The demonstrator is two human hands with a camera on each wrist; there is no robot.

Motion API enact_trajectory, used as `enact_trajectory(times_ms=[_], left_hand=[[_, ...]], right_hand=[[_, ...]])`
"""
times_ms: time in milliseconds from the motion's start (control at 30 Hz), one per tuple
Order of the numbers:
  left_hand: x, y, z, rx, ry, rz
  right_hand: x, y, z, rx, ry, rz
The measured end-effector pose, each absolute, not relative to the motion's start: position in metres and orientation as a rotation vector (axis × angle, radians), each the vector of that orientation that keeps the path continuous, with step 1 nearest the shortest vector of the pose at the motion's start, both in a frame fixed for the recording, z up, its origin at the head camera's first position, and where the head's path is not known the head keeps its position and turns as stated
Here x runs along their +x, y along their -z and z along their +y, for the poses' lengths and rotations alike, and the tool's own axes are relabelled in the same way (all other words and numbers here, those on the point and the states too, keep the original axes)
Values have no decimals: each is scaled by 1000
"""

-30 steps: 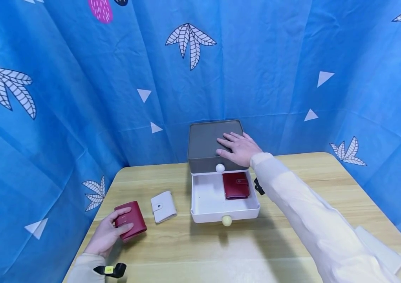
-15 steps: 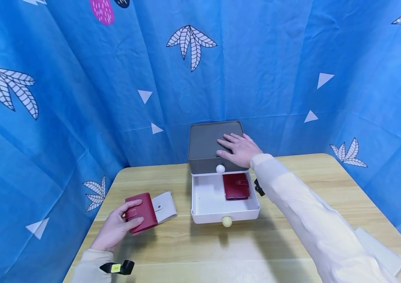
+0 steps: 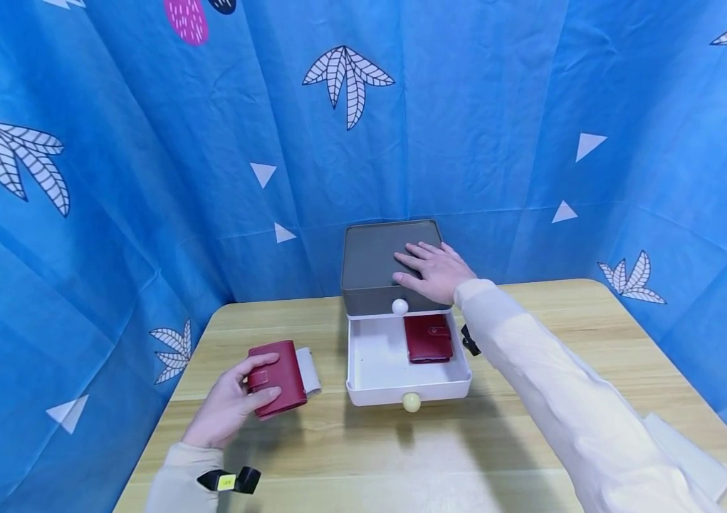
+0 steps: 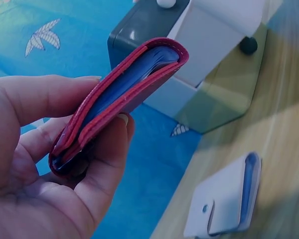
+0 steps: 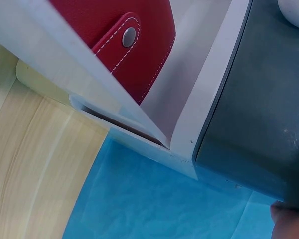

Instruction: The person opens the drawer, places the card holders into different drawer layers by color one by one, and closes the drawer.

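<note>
My left hand [image 3: 225,405] pinches a red card holder [image 3: 288,377] between thumb and fingers above the table; clear sleeves show between its covers in the left wrist view. Partly behind it in the head view, a white snap card holder [image 4: 220,199] lies on the wood. My right hand [image 3: 435,272] rests with spread fingers on the dark grey top [image 3: 369,249] of a small drawer box. Below that top, a white drawer [image 3: 369,394] stands pulled out. Inside, at its right side, lies a second red card holder [image 5: 139,55] with a snap strap.
Round knobs stick out from the box: a white knob [image 3: 399,307] on the grey upper part and a pale yellow knob [image 3: 411,402] on the drawer. A flat white object [image 3: 690,456] lies at the table's right, partly behind my right sleeve. Blue curtain [image 3: 498,142] surrounds the table.
My left hand has carried the red card holder to the right and slightly away from me, so it now covers much of the white one. My right hand stays on the box top.
</note>
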State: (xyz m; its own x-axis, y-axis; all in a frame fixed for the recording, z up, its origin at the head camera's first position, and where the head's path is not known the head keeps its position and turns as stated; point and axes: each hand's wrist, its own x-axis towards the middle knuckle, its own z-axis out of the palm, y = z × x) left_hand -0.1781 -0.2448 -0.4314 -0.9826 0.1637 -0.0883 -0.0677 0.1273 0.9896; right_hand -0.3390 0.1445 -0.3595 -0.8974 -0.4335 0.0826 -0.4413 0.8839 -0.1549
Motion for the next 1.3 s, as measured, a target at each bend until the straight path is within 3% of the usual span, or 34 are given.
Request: enact_trajectory(times_ms=[1300], left_hand=[[-188, 393, -162, 260, -1912, 2156]], right_hand=[[-334, 356, 145, 688, -284, -3009]])
